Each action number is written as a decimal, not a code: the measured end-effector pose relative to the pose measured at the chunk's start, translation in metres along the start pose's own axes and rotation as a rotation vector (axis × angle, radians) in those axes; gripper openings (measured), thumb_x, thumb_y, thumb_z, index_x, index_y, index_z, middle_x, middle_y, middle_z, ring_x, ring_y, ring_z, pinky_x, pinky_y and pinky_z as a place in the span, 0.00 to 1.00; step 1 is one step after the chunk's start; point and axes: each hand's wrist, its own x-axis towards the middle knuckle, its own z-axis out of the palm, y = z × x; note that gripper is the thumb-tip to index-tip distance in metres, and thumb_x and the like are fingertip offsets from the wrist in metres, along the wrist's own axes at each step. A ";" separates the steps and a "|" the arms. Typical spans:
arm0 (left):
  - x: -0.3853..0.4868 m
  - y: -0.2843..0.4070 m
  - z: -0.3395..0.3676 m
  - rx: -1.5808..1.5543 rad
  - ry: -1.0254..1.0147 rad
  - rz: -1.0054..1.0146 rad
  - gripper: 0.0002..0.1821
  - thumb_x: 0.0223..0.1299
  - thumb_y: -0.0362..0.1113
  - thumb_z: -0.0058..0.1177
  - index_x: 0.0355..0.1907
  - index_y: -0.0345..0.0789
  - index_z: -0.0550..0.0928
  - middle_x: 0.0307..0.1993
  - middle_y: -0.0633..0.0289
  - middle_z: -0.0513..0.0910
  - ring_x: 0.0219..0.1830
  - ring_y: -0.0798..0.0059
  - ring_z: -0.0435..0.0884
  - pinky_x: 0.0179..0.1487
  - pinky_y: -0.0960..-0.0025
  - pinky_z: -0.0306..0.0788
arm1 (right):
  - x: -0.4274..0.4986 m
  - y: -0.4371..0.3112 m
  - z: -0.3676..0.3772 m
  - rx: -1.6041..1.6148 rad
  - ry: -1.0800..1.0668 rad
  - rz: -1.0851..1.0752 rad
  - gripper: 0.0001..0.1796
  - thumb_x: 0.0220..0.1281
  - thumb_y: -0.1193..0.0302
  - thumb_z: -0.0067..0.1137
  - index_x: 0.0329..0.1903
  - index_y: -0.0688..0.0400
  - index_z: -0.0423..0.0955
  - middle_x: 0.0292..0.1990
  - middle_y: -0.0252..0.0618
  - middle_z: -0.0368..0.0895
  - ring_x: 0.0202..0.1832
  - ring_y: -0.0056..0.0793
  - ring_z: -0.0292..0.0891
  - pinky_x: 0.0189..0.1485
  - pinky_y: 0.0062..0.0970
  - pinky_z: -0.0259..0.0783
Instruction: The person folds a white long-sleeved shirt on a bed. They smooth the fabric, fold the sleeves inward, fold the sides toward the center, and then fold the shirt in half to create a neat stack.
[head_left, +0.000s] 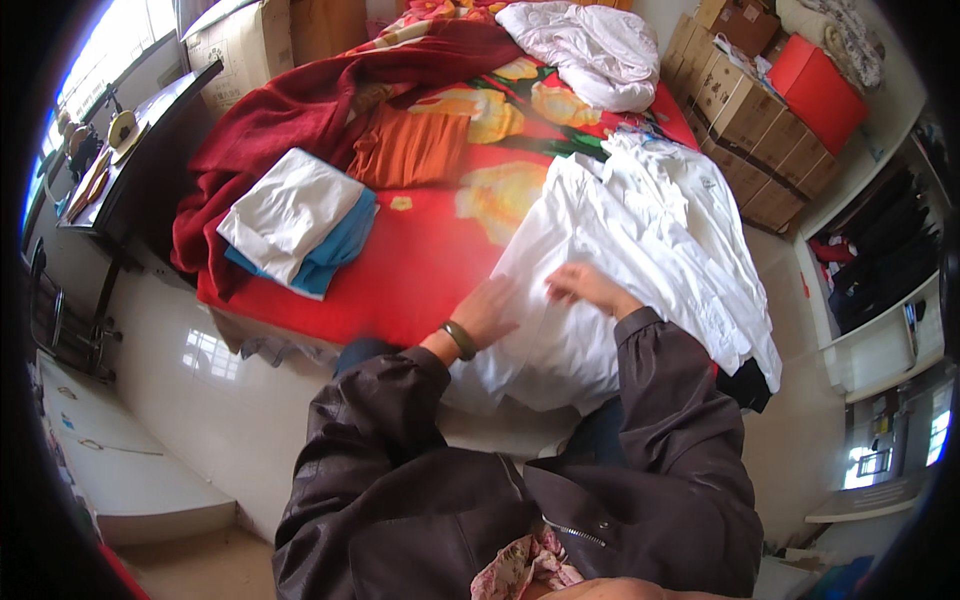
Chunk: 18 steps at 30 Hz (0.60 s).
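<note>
White shirts (637, 225) lie spread in layers over the right front of the bed, the nearest one hanging past the front edge. My left hand (484, 315), with a bangle at its wrist, lies along the left side of the nearest white shirt, palm down with fingers extended. My right hand (585, 286) is over the middle of that shirt, fingers loosely bent; whether it pinches any cloth is unclear. To the left sit a folded white garment (296, 210) and, under it, a folded blue garment (337, 247). Behind them lies a folded orange garment (412, 146).
The bed has a red floral cover (405, 262). A dark red blanket (277, 112) and a white quilt (589, 49) lie farther back. Cardboard boxes (742, 105) and a red box (817, 94) stand right of the bed, a dark desk (150, 165) left. Clothes hang in a wardrobe (877, 255).
</note>
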 end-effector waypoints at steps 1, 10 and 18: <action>0.004 -0.001 0.007 0.010 -0.015 0.037 0.38 0.55 0.48 0.58 0.65 0.33 0.63 0.65 0.50 0.64 0.69 0.57 0.58 0.72 0.58 0.50 | 0.017 -0.006 -0.022 -0.027 0.176 -0.064 0.15 0.65 0.60 0.53 0.42 0.59 0.78 0.34 0.32 0.82 0.35 0.19 0.77 0.35 0.20 0.71; 0.004 -0.003 0.032 0.096 -0.122 0.039 0.40 0.58 0.59 0.48 0.69 0.41 0.59 0.69 0.55 0.59 0.72 0.61 0.53 0.73 0.58 0.42 | 0.192 -0.013 -0.166 -0.735 0.802 -0.226 0.13 0.59 0.60 0.57 0.37 0.56 0.82 0.31 0.38 0.84 0.37 0.37 0.78 0.42 0.32 0.71; 0.009 -0.001 0.022 -0.017 -0.161 0.000 0.37 0.59 0.57 0.47 0.68 0.41 0.61 0.69 0.56 0.59 0.72 0.61 0.52 0.73 0.56 0.42 | 0.283 -0.016 -0.169 -1.205 0.821 0.085 0.23 0.59 0.50 0.54 0.46 0.54 0.81 0.66 0.40 0.62 0.72 0.41 0.43 0.67 0.52 0.45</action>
